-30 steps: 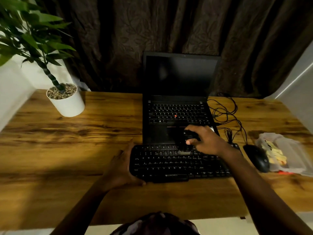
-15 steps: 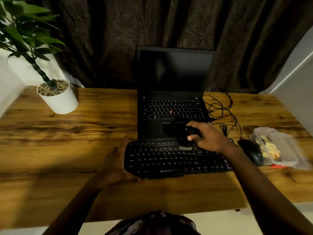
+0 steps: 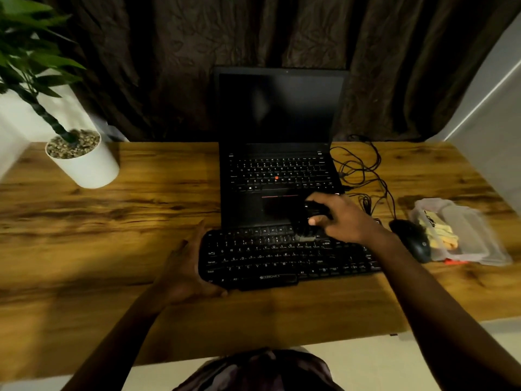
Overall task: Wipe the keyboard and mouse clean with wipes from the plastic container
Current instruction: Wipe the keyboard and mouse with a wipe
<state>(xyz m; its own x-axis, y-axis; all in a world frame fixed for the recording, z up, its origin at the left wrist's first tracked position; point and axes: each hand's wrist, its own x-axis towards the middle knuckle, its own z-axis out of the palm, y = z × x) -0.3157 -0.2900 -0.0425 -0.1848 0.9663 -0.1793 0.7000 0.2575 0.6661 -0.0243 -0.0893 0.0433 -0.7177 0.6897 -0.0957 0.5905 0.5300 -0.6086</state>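
Observation:
A black keyboard (image 3: 282, 258) lies on the wooden desk in front of an open laptop. My left hand (image 3: 186, 266) grips the keyboard's left end, thumb at the front edge. My right hand (image 3: 338, 218) is closed on a dark wad (image 3: 311, 213), too dark to tell apart as a wipe or cloth, and presses it down on the keyboard's top rows, right of middle. A black mouse (image 3: 413, 241) sits just right of the keyboard. Touching the mouse's right side is the clear plastic container (image 3: 468, 232), with yellowish contents inside.
The black laptop (image 3: 279, 170), screen dark, stands directly behind the keyboard. Tangled black cables (image 3: 363, 170) lie right of it. A white plant pot (image 3: 84, 162) stands at the back left. A dark curtain hangs behind the desk (image 3: 84, 230).
My right hand with the dark wad has slid a little to the right along the keyboard's top rows. My left hand keeps its hold on the keyboard's left end. The camera view shifted slightly.

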